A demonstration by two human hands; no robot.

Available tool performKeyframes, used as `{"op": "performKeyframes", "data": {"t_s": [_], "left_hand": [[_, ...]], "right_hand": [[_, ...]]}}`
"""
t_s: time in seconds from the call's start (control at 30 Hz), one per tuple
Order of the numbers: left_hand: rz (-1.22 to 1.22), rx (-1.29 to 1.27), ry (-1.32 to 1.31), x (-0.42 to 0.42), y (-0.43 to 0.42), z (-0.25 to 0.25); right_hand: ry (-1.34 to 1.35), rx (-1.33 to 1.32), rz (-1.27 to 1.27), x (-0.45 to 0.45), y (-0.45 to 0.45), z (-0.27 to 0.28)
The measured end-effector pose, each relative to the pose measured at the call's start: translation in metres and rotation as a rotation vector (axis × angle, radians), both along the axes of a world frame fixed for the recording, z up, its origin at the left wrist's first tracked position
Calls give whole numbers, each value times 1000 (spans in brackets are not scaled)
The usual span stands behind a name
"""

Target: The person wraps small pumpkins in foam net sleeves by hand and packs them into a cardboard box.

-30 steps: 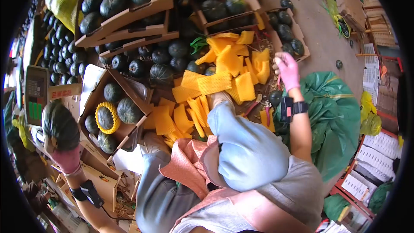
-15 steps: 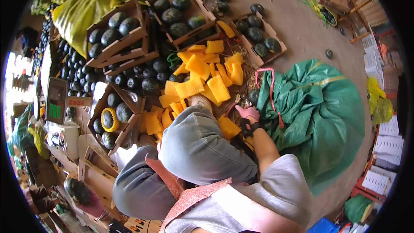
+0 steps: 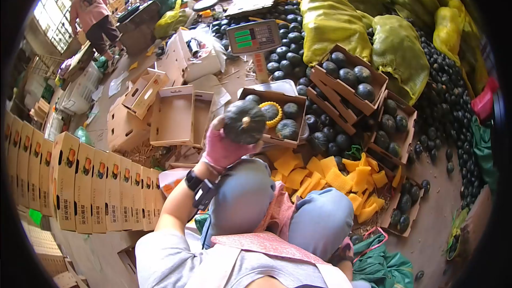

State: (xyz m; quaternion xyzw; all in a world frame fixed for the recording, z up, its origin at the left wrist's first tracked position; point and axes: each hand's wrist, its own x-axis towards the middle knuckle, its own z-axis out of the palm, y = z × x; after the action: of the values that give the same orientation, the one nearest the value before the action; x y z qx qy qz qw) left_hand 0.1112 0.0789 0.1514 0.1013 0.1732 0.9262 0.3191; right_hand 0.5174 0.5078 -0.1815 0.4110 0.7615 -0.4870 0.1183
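My left hand (image 3: 223, 146), in a pink glove, is closed round a dark green pumpkin (image 3: 244, 121) and holds it up above my knee. Just beyond it is a cardboard box (image 3: 260, 140) with several pumpkins, one wearing a yellow foam net (image 3: 272, 113). My right hand (image 3: 344, 252), gloved in pink too, is low beside my other knee, next to the green sack (image 3: 384, 264) with its pink tie. The knee covers part of that hand, and its fingers cannot be made out. A heap of orange-yellow foam nets (image 3: 341, 181) lies in front of my knees.
A scale display (image 3: 253, 37) stands behind the box. Filled pumpkin boxes (image 3: 349, 88) and yellow mesh sacks (image 3: 333, 21) are at the right. Empty cartons (image 3: 173, 117) and a row of printed boxes (image 3: 98, 186) are at the left. Another person (image 3: 93, 13) stands far back.
My view has swung to the left. The pumpkin in my left hand has come from the lower left edge to the front of me. My right hand is now partly behind my knee.
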Motion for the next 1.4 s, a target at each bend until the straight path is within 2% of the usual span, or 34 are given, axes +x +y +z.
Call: {"op": "performKeyframes", "data": {"t_s": [0.03, 0.1, 0.13, 0.2, 0.27, 0.3, 0.4, 0.43, 0.5, 0.57, 0.6, 0.67, 0.73, 0.83, 0.9, 0.97, 1.0, 1.07, 1.13, 1.2, 1.27, 1.37, 1.4], "left_hand": [[39, -127, 187, -5, 5, -2], [-101, -17, 194, -8, 13, -2], [-181, 36, 167, -9, 18, -5], [-196, -162, 296, -14, 28, -4], [-233, -420, 428, -16, 41, 4], [-266, -577, 492, -16, 49, 11], [-390, -431, 503, -12, 69, 26], [-414, -360, 518, -11, 75, 30], [-237, -640, 1002, -13, 84, 42], [-232, -609, 1049, -4, 83, 48], [-181, -691, 1143, -2, 82, 50], [-270, -468, 960, 3, 83, 51], [-347, -383, 908, 5, 85, 54], [-407, -406, 985, 0, 94, 49], [-424, -374, 933, -4, 102, 33], [-433, -285, 709, 10, 113, 44], [-432, -179, 504, 22, 121, 54], [-398, -71, 393, 40, 149, 59], [-363, -117, 464, 57, 175, 73], [-431, -149, 447, 69, 200, 78], [-647, -225, 223, 80, 213, 103], [-707, -364, 128, 83, 250, 105], [-690, -420, 234, 80, 253, 101]], "right_hand": [[15, -258, -208, -23, -20, 66], [114, -534, -460, -53, -43, 163], [208, -602, -559, -47, -36, 160], [427, -226, -161, -80, -36, 225], [497, 195, 61, -131, -56, 308], [630, 555, 302, -156, -61, 339], [754, 920, 537, -212, -96, 397], [782, 946, 558, -226, -105, 404], [823, 949, 602, -246, -119, 414], [840, 926, 611, -253, -123, 414], [839, 926, 616, -254, -124, 413], [806, 932, 633, -254, -122, 412], [774, 939, 660, -251, -118, 408], [714, 975, 710, -247, -108, 400], [712, 1028, 673, -243, -106, 400], [745, 1052, 622, -240, -103, 397], [704, 1084, 573, -236, -99, 391], [746, 1340, 487, -224, -88, 372], [776, 1218, 316, -210, -80, 361], [745, 1228, 244, -190, -77, 368], [705, 1353, 98, -162, -67, 374], [547, 1385, -2, -136, -44, 362], [519, 1338, -15, -134, -42, 355]]}}
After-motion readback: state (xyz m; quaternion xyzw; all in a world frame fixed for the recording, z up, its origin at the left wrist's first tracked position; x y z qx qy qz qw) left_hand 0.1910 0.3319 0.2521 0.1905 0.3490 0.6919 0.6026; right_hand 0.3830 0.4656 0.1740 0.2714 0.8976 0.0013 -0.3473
